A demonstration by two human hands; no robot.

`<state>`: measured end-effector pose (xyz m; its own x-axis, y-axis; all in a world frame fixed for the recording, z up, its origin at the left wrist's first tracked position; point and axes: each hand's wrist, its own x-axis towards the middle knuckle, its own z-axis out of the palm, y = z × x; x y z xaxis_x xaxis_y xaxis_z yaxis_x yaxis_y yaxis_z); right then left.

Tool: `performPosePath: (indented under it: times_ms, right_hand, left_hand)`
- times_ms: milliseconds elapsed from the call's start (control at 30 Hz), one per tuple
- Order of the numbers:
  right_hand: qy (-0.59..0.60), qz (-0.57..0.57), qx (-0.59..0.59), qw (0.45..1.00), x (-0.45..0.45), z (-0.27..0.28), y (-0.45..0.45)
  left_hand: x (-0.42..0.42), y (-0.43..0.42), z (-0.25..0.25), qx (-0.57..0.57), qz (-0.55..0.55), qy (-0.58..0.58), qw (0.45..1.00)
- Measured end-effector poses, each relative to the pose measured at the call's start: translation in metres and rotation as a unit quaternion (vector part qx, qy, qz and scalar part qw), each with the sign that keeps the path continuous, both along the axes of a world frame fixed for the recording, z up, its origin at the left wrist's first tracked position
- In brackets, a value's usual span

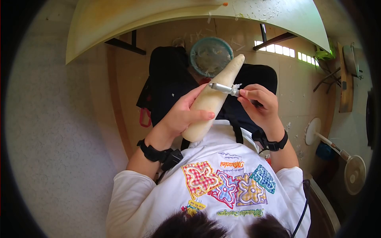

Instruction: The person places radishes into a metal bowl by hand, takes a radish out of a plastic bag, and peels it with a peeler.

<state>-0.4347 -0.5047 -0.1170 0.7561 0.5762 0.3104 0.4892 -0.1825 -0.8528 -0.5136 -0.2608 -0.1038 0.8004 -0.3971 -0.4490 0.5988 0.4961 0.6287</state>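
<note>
A long pale peeled radish (210, 104) lies slanted over my lap, its thin tip pointing up and right. My left hand (186, 113) is wrapped round its lower, thicker part, with the thumb across the top. In my right hand (260, 104) is the handle of a metal peeler (222, 88), pinched between thumb and fingers. The peeler's head lies across the middle of the radish, and bits of white peel cling near its handle.
A teal basin (211, 56) with peelings stands on the floor between my knees. Ahead is a pale table (158, 16) with wet scraps on it. Peel bits lie scattered on the floor. A white fan (354, 174) and a wooden bench (346, 85) are at the right.
</note>
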Motion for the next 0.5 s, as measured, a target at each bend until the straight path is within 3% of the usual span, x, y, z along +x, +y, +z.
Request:
performPosePath:
  times_ms: [100, 167, 300, 500]
  right_hand:
    - [0.005, -0.028, -0.017, 0.999, 0.003, -0.006, 0.001]
    - [-0.008, -0.12, -0.01, 0.993, 0.019, -0.032, -0.003]
    - [0.1, -0.3, -0.031, 0.948, 0.068, -0.112, -0.035]
    - [0.134, -0.273, -0.013, 0.953, 0.053, -0.095, -0.013]
  left_hand:
    - [-0.001, 0.001, -0.001, 0.015, 0.006, -0.001, 1.0]
    - [-0.004, 0.004, -0.009, 0.0, -0.006, 0.023, 1.0]
    - [-0.012, -0.001, -0.012, -0.015, -0.033, 0.014, 0.999]
    - [-0.002, 0.007, -0.012, -0.031, -0.035, 0.044, 0.998]
